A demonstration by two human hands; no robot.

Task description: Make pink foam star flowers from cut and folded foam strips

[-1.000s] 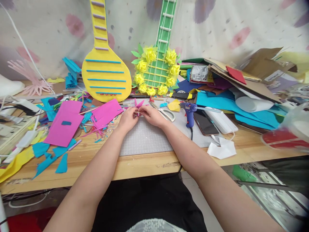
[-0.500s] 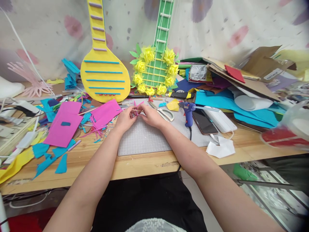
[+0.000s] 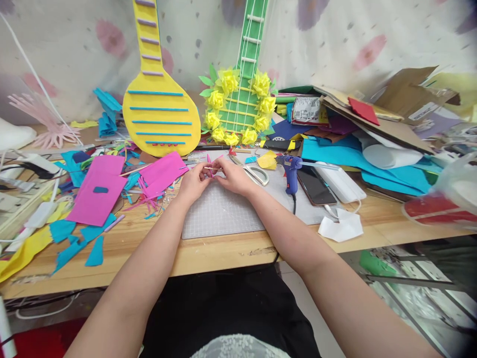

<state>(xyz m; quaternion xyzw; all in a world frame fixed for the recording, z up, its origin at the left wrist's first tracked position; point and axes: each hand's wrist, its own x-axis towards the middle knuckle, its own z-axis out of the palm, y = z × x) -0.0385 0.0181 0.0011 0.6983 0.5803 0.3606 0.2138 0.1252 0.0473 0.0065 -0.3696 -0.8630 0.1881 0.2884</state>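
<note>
Over the far part of the grey cutting mat [image 3: 219, 216], my left hand [image 3: 194, 183] and my right hand [image 3: 235, 176] meet, fingertips pinched together. Between them is a small pink strip [image 3: 209, 159], its ends sticking up above the fingers. What looks like a thin pale stick lies across the fingertips; the fingers hide most of it. Right of my right hand lie scissors [image 3: 261, 175] with pale handles. Farther right on the mat is a blue glue gun [image 3: 291, 181], its glue stick pointing right.
Behind stand a yellow paper guitar [image 3: 160, 117] and a green one [image 3: 233, 109] ringed with yellow flowers. Pink sheets [image 3: 97, 191] and blue scraps [image 3: 95, 252] cover the left. On the right are a phone [image 3: 315, 186], a white power bank [image 3: 341, 184] and stacked cardboard [image 3: 376, 124].
Both hands stay in nearly the same place with the pink strip between the fingertips. Its upright ends have shifted slightly, and the whole view has moved a little.
</note>
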